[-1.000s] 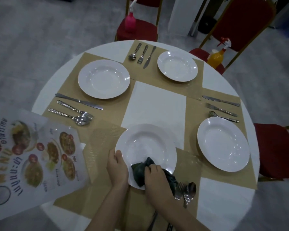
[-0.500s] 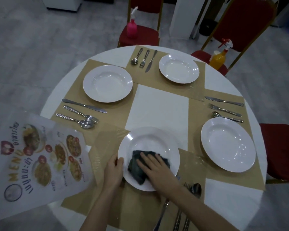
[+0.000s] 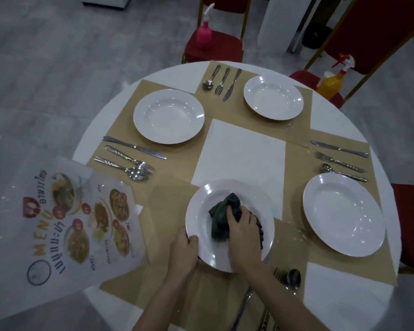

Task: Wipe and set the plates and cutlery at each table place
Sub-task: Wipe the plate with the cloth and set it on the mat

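A white near plate [image 3: 208, 204] lies on a tan placemat [image 3: 172, 201] at my side of the round table. My left hand [image 3: 185, 253] grips its near-left rim. My right hand [image 3: 243, 237] presses a dark cloth [image 3: 222, 215] into the plate's bowl. Near cutlery [image 3: 288, 278], a fork and a spoon, lies just right of the plate, partly hidden by my right forearm. Three more white plates sit at the left plate [image 3: 169, 115], far plate [image 3: 273, 97] and right plate [image 3: 343, 213] places, each with a knife, fork and spoon beside it.
A laminated menu [image 3: 65, 223] overhangs the table's left edge. A pink spray bottle [image 3: 204, 34] stands on a red chair [image 3: 215, 47] beyond the table, an orange one [image 3: 331, 81] on another chair at the far right. A red chair seat [image 3: 410, 225] is at the right.
My right hand has carried the cloth from the plate's near rim up into its middle. My left hand stays on the rim. The view has shifted slightly.
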The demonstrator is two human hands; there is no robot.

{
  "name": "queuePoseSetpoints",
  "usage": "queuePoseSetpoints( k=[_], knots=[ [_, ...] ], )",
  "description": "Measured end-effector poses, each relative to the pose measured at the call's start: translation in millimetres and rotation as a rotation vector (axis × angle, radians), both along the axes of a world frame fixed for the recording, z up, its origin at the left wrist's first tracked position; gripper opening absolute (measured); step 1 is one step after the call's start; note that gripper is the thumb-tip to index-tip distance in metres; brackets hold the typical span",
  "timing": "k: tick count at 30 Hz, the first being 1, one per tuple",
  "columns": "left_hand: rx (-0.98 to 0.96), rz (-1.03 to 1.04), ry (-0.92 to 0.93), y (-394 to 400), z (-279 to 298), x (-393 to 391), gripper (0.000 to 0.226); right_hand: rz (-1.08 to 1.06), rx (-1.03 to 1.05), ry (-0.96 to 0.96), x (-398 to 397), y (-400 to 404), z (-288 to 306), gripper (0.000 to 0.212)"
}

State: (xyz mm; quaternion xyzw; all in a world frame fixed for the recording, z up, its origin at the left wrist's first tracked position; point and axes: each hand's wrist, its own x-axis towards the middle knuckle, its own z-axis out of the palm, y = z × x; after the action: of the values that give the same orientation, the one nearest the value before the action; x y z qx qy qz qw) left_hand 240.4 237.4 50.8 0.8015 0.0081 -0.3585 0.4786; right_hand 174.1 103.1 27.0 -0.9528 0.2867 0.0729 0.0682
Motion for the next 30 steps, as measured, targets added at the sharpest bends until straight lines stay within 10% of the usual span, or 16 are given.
queuePoseSetpoints(
  k=[8,21,30],
  knots=[
    [-0.028,0.038,0.043,0.2,-3.8,4.3,0.019,0.271,0.168,-0.062,-13.6,29.7,3.8,0.058],
    [0.035,-0.091,-0.088,15.6,-8.0,7.3,0.014,0.953,-0.229,0.078,-52.7,-70.3,35.2,0.033],
    [-0.005,-0.074,-0.102,17.4,1.1,6.9,0.012,0.706,-0.404,0.073,-12.2,-108.2,40.9,0.035]
  ],
)
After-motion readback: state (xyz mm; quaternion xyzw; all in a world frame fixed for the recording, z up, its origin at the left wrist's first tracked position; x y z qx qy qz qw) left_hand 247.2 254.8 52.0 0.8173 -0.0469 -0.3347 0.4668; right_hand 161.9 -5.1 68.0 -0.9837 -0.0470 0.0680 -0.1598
